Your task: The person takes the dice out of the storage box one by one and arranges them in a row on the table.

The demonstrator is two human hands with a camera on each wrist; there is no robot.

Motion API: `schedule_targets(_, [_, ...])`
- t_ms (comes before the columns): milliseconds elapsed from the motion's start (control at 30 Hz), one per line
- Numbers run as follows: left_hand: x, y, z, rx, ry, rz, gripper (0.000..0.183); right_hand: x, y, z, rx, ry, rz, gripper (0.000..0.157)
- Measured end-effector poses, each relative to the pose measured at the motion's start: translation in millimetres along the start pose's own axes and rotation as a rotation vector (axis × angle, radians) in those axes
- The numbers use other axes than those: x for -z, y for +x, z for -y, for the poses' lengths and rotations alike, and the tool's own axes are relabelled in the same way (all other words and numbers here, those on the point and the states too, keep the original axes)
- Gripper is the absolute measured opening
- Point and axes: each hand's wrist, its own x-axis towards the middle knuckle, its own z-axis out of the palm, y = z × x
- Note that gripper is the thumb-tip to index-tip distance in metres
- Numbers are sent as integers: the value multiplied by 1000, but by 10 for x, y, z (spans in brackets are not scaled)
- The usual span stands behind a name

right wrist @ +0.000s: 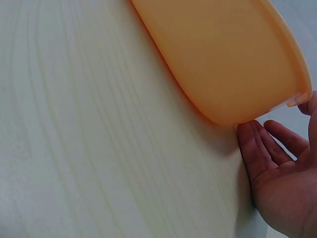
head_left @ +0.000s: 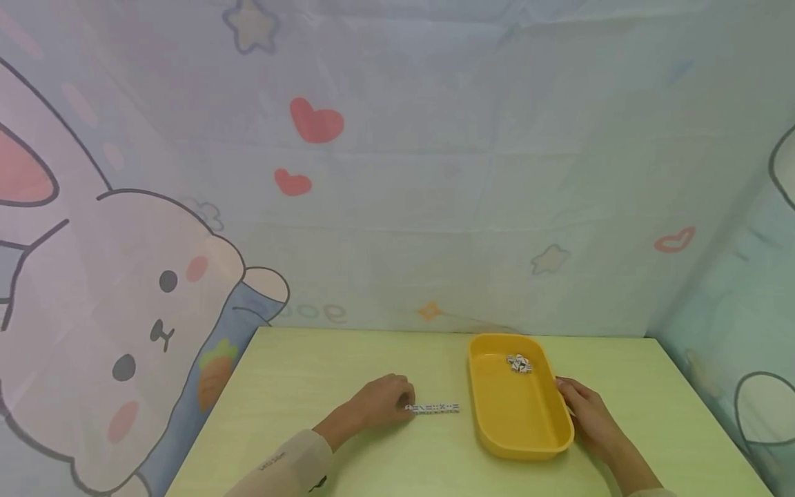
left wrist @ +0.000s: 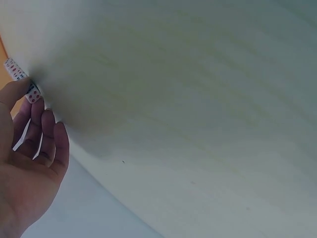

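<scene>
A yellow tray (head_left: pixel 522 421) sits on a pale-green table (head_left: pixel 323 352), a small heap of dice (head_left: pixel 520 364) inside at its far end, bunched too tightly & too small in the head view to count; the rest of the tray's floor shows bare. Just L of the tray, on the tabletop, a row of dice (head_left: pixel 437 408) runs toward its L wall, near but apart; the row's outer end is partly hidden by the person's L hand (head_left: pixel 385 400), whose thumb & index finger pinch the end die, other fingers loosely bent & close together, per L wrist cam. That view catches only a sliver of the tray, cut off at frame edge. At the tray's R side, the R hand (head_left: pixel 586 414) grips the wall, thumb up by the rim, fingertips against the underside; R wrist cam crops the thumb & most of the tray, w/ its dice out of frame, & whether all fingers touch is hard to tell. Behind the tray hangs a backdrop (head_left: pixel 397 241) w/ hearts & stars; its cartoon rabbit (head_left: pixel 124 310), well L of the tray, is cut off.
</scene>
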Motion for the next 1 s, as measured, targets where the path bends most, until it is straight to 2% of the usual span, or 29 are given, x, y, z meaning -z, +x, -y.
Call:
schedule_targets(233, [26,81,-9,2,2,17,20,26,3,-15,1,-17,-12,79])
schedule_targets(467, [103,207,-108,-2,-77,-12,33,-14,2,-4,4,-4,-16,78])
schedule_targets(633, [193,375,-248,-26,-108,-36,42,-19,1,-3,14,-11,-13,79])
schedule_targets(767, [255,541,-401,-69,-99,-79,41,-15,1,-6,18,-11,-10,79])
schedule_targets(1000, [260,822,-620,-113,-79,-158,41,-14,7,-15,20,14,-10,78])
